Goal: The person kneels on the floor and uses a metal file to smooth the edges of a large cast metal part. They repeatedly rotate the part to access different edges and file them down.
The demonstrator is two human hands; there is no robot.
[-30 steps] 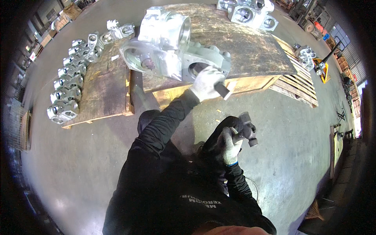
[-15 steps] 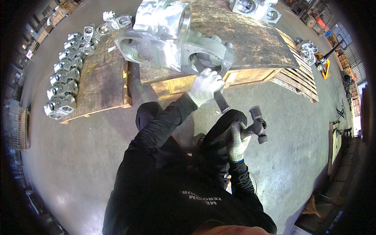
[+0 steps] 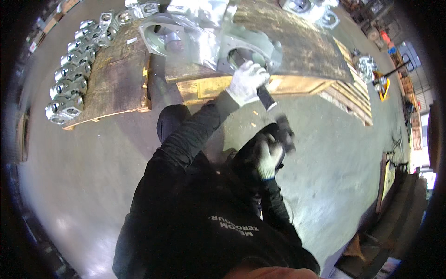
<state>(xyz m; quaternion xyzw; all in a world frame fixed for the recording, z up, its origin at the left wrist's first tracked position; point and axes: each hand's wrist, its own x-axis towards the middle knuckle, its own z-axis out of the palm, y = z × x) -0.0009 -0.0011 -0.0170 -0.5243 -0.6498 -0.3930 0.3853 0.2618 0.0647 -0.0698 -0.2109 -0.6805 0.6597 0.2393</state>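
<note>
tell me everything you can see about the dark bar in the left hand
The dark bar is straight and looks like metal, with a paler end face. The gloved left hand wraps around it. It slants, the pale end free toward the lower right, the other pointing up-left at an opening in the silvery casting; whether they touch is unclear.

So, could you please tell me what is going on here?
The person's gloved left hand grips a dark bar that slants up to a metal casting on a wooden table. The gloved right hand, lower down, holds a hammer, blurred and apart from the bar's near end. More castings stand in a row on the pallet at left.
</note>
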